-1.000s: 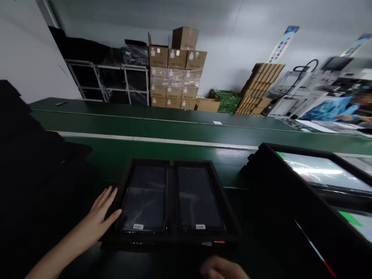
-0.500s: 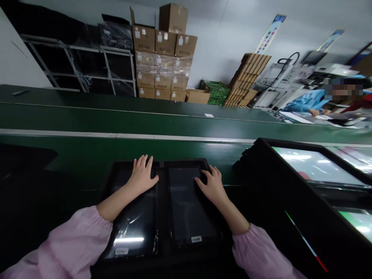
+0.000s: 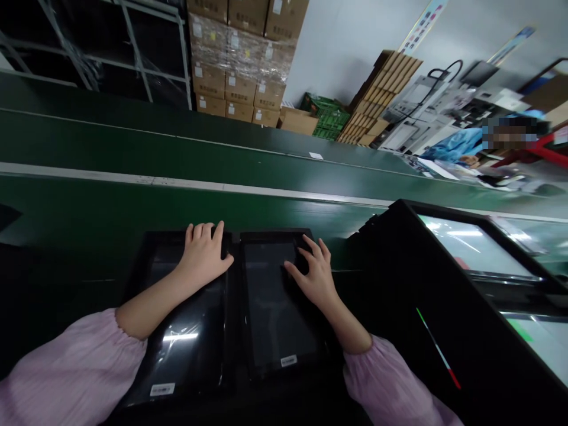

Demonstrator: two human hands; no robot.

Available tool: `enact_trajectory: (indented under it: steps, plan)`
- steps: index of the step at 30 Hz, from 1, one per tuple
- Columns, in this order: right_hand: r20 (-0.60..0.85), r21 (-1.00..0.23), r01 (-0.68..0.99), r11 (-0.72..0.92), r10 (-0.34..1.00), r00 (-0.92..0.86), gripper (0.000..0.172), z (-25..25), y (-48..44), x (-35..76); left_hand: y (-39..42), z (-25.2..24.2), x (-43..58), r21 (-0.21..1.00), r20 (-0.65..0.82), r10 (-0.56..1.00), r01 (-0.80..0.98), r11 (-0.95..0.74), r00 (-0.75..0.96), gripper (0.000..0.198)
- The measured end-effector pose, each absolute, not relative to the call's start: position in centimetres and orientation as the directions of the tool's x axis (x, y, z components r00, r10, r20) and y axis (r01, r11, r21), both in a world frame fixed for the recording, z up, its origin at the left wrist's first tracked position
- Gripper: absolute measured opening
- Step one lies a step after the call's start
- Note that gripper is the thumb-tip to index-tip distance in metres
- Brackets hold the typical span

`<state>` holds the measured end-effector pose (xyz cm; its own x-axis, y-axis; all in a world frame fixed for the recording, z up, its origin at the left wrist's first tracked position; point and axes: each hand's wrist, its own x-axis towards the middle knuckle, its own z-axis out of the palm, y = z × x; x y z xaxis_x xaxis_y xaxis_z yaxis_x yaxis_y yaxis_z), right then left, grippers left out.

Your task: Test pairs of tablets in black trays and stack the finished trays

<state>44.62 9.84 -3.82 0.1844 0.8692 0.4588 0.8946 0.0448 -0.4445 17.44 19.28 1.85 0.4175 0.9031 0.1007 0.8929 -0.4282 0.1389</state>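
Observation:
Two dark, glossy screen panels lie side by side in a black tray [image 3: 234, 331] in front of me. My left hand [image 3: 205, 249] rests over the upper part of the left panel [image 3: 190, 343], its fingers stretched toward the far rim and its thumb out to the side. Over the upper right of the right panel [image 3: 270, 302] is my right hand [image 3: 314, 273], fingers apart and thumb reaching onto the glass. Neither hand is wrapped around anything. A small white label sits at the near end of each panel.
On the right stands a tall black stack of trays [image 3: 399, 284] with bright reflective screens in the top one. A green work surface [image 3: 266, 198] with a pale strip runs across. Beyond it are stacked cartons [image 3: 239, 86], green crates [image 3: 326, 115] and a person in blue [image 3: 457, 145].
My view has tilted down and turned slightly, so the background sits higher. Both hands stay over the panels, fingers spread; the right fingers reach a little nearer the tray's far corner.

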Motion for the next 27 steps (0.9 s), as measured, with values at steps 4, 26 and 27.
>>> enact_trajectory:
  steps: [4, 26, 27]
  plan:
    - [0.447, -0.479, 0.878, 0.023, 0.867, 0.221, 0.056, -4.0, 10.0, 44.6, 19.2, 1.9, 17.6, 0.154, 0.123, 0.91, 0.898, -0.411, 0.395, 0.07]
    - [0.419, -0.587, 0.787, 0.19, 0.903, 0.095, 0.031, -0.8, 3.8, 45.2, 7.7, 2.3, 1.7, 0.742, -0.446, 0.883, 0.492, 0.456, -0.146, 0.087]
    - [0.418, -0.578, 0.79, 0.204, 0.905, 0.072, 0.03, -0.7, 3.6, 45.2, 7.1, 2.0, 1.9, 0.757, -0.458, 0.879, 0.461, 0.463, -0.131, 0.087]
